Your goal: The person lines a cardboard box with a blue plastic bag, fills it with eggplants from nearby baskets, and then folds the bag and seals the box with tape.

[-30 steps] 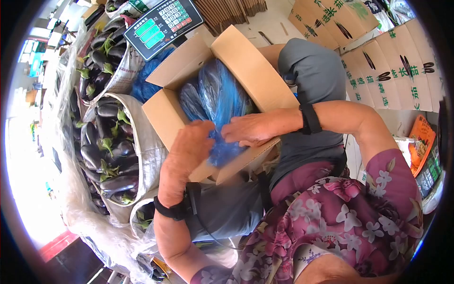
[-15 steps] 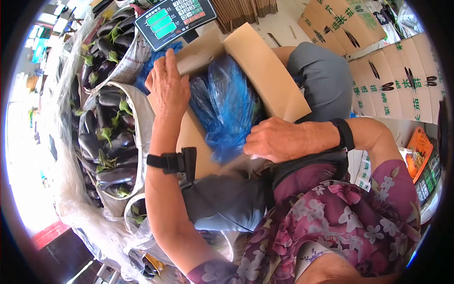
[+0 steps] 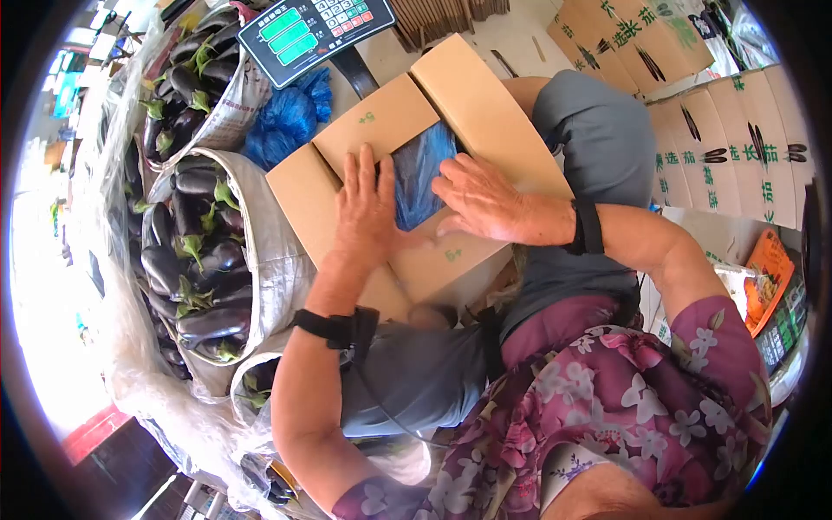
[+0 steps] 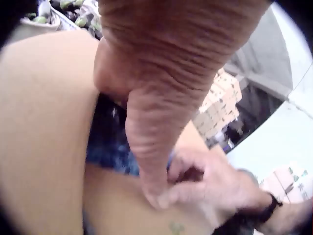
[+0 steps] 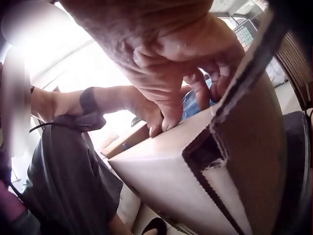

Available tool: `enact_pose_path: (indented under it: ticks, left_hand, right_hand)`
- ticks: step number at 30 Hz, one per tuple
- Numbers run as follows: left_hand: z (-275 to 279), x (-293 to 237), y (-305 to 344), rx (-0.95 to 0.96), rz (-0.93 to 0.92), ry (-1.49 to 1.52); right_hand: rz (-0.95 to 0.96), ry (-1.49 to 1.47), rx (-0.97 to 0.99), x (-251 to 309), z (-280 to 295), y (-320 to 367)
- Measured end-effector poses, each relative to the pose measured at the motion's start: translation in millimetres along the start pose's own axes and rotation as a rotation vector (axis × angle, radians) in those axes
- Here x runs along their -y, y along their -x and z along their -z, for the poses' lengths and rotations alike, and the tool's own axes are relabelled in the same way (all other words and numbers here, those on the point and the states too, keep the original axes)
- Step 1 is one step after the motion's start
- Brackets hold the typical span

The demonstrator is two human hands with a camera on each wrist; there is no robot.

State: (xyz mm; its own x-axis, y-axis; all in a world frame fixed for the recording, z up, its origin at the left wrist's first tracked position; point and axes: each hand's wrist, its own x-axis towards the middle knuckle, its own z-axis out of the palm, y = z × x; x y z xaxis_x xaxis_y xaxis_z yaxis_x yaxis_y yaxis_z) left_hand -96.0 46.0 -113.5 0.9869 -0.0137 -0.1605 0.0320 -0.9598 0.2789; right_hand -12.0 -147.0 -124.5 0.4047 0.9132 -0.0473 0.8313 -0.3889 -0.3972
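Note:
A cardboard box sits between the person's legs, with its two short flaps folded inward. A blue plastic bag with dark contents shows through the gap between them. The left hand lies across this gap, its straight fingers on the far flap and its thumb on the near flap. Beside it, the right hand has its fingers bent over the bag at the gap's right end and its thumb on the near flap. In the left wrist view the thumbs nearly meet.
The long side flap on the right stands up. Sacks of eggplants line the left, and a digital scale display stands at the back beside a bundled blue bag. Printed cardboard cartons are at the right.
The hands have moved from the blue bag and the box's left side onto the short flaps. Both short flaps now lie folded over the bag, leaving a smaller gap.

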Motion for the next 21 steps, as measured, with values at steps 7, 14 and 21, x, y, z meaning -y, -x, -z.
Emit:
enact_pose_path:
  ticks: [7,14,21]
  left_hand:
    - [-5.6,7.1,0.5,0.038,0.025,0.008]
    - [-6.7,7.3,-1.2,0.059,0.034,-0.016]
    - [-4.8,5.7,-3.1,0.05,0.033,0.004]
  right_hand:
    - [-0.012,-0.01,-0.642,-30.2,41.2,9.1]
    - [-0.641,-1.82,-0.252,-71.1,31.9,36.3]
    - [-0.323,-0.909,-0.236,-18.3,0.8,-3.0]
